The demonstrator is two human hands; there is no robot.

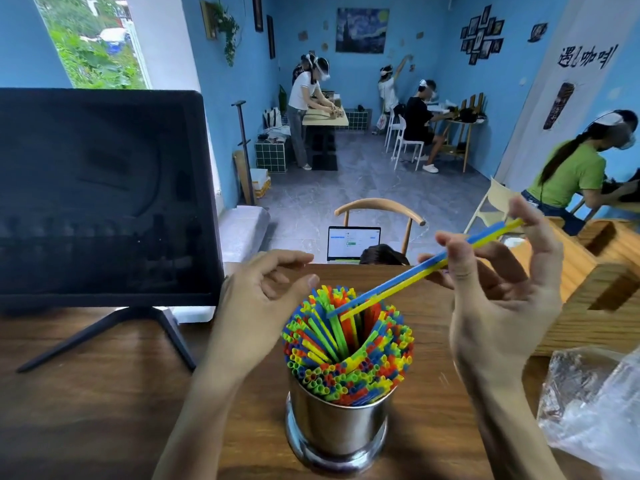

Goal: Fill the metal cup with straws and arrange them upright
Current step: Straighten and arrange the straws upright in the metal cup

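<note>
A shiny metal cup [337, 431] stands on the wooden table [104, 410] near its front edge. It is packed with several upright straws [349, 351] in green, yellow, blue, red and orange, leaving a hollow in the middle. My right hand [498, 306] pinches a blue straw and a yellow straw [408, 280] between thumb and fingers; they slant down-left, their lower ends over the hollow. My left hand [256, 306] hovers just left of the bundle, fingers relaxed and holding nothing.
A dark monitor [100, 195] on a stand fills the left of the table. A crumpled clear plastic bag [595, 407] lies at the right, behind it a wooden box [602, 292]. Beyond the table's far edge are a laptop [353, 242], a chair and several people.
</note>
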